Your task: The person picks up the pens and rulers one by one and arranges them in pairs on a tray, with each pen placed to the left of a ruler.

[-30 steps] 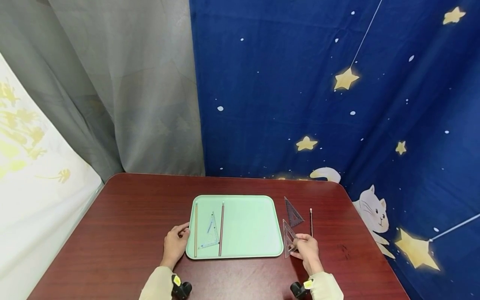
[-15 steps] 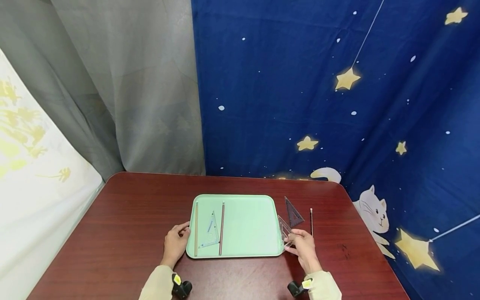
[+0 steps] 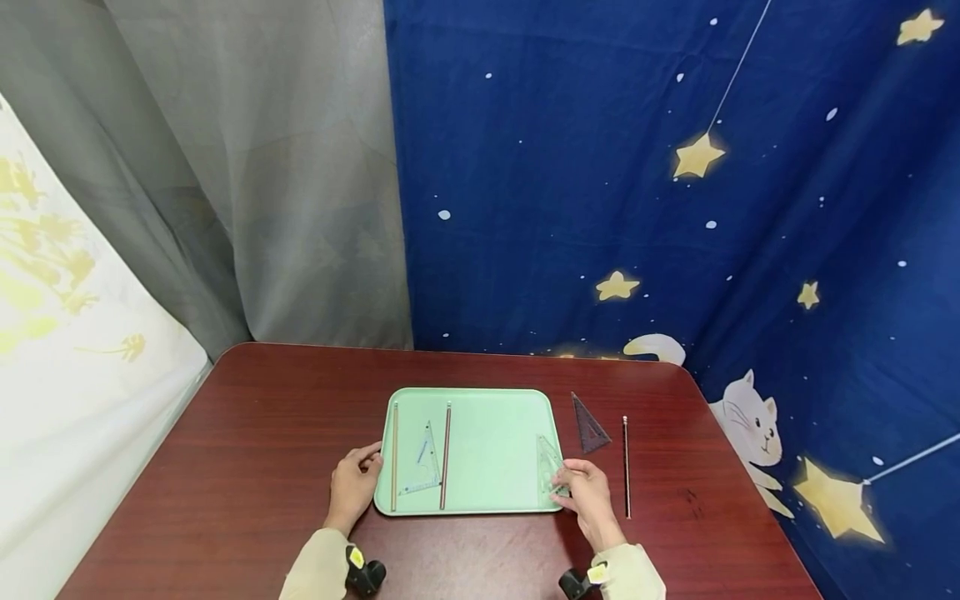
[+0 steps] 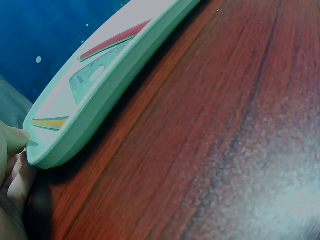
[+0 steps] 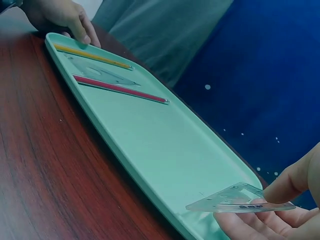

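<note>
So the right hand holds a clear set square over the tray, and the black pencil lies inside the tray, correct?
No: the black pencil lies on the table, right of the tray, in the head view. The right hand does hold the clear set square over the tray.

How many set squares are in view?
3: one set square between the yellow pencil and red pencil in the green tray, another in the right hand, a third on the table.

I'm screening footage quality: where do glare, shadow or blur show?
Head view: a pale sheen on the tabletop near the tray; left wrist view: strong glare at lower right, dark shadow beneath the tray; right wrist view: lettering on the held clear set square looks too blurred to read.
</note>
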The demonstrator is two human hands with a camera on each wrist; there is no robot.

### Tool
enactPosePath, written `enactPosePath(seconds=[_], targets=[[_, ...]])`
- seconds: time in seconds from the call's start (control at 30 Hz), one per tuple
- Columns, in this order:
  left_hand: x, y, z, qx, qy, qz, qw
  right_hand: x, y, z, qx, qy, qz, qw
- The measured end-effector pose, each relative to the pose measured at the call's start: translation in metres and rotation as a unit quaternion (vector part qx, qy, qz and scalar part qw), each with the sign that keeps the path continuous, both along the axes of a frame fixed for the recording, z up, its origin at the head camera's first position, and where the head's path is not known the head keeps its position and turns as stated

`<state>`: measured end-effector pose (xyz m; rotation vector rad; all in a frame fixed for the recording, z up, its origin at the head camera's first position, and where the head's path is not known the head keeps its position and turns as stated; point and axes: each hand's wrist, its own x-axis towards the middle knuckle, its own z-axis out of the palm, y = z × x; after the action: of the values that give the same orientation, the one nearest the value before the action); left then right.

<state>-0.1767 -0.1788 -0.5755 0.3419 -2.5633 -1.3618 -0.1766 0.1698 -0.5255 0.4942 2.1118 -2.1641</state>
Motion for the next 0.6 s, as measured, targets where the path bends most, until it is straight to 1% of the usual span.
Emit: enactPosePath(seconds=[0.3,0.6], targets=[[0.000,-0.001,0.000,-0.003,0.004,0.000,1.0000,0.001,-0.015,-0.002,-0.013,0.011,0.019,0.9997],[-0.002,-0.001,-0.003,0.001,0.005,0.002,1.0000,0.000,-0.037,-0.004,-0.030,0.011,0.029,0.9991]])
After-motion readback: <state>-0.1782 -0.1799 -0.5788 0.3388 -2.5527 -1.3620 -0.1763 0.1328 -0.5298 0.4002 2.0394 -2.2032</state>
